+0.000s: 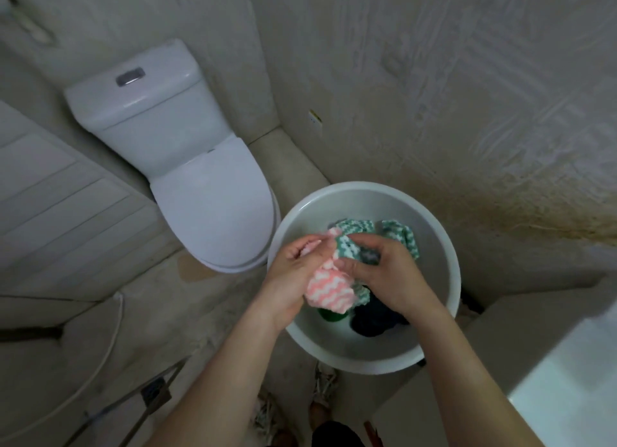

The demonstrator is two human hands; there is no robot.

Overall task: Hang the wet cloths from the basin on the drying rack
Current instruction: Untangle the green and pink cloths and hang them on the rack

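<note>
Head view: hands meet over a white basin (364, 189) that sits on the floor (217, 313), close to the rough wall (467, 113) on its far and right sides. The left hand (293, 266) has its fingers curled round a pink cloth (329, 288) with white zigzag stripes; the cloth is bunched in the palm and its loose end hangs below the hand, over the basin's near left edge. The right hand (384, 266) pinches a teal cloth (347, 249) (also zigzag-striped) between thumb and bent fingers, and this cloth touches the pink one where the two hands come together above the basin's middle.

Another teal piece (400, 238) lies inside the basin toward its far right edge, partly hidden behind the right hand; whether it is a separate cloth or part of the held one cannot be told. A dark cloth (370, 320) lies at the bottom near the basin's near edge, under the right wrist. Beside it, under the pink cloth, a small green patch (329, 313) shows, too covered to name.

A white toilet (213, 193) with its lid down stands just left of the basin. A pale hose (110, 340) trails across the floor at the left, and thin metal rods (160, 380) cross the floor's lower left. Shoes (324, 380) show below the basin's near edge.
</note>
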